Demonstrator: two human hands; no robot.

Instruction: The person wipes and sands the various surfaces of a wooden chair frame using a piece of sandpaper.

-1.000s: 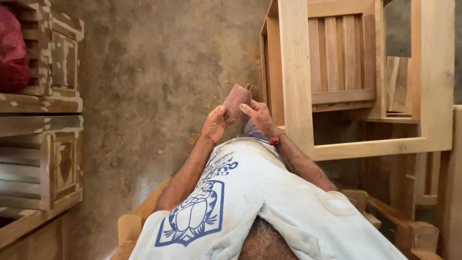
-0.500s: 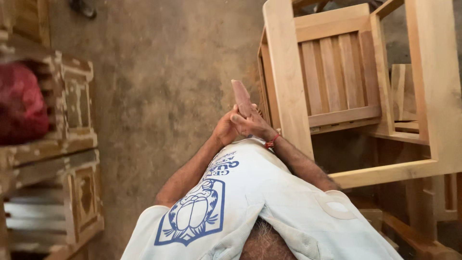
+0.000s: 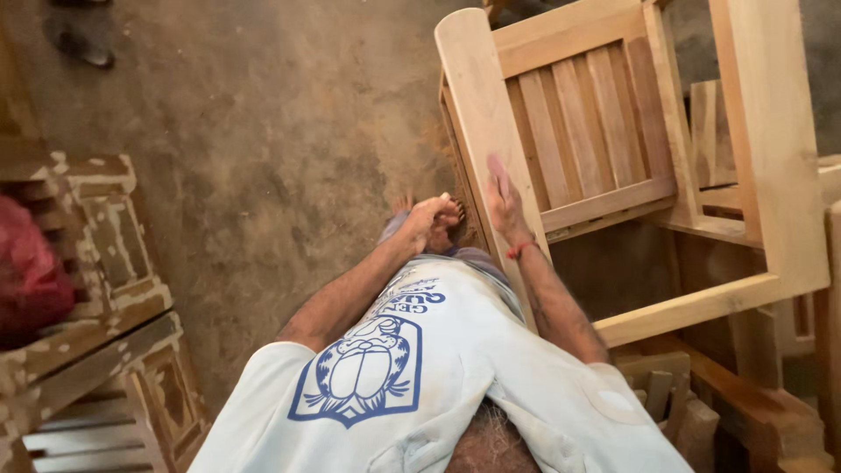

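My right hand (image 3: pixel 506 208) lies flat against the wide pale board of an unfinished wooden chair (image 3: pixel 477 105) that is tipped on its side. A folded piece of reddish sandpaper (image 3: pixel 497 168) shows at its fingertips, pressed to the wood. My left hand (image 3: pixel 429 219) hangs just left of that board, fingers loosely curled, with nothing seen in it. A red band circles my right wrist. My bare foot shows below the left hand.
The chair's slatted panel (image 3: pixel 587 114) and frame (image 3: pixel 771 149) fill the upper right. More wooden parts (image 3: pixel 701 412) lie at the lower right. Old carved pieces with white filler (image 3: pixel 114 236) and a red bag (image 3: pixel 31 271) stand left. Dusty concrete floor (image 3: pixel 263 131) lies between.
Both hands held the sandpaper together in front of me. Now my right hand has carried it onto the chair board, and my left hand has let go. The view has tilted left.
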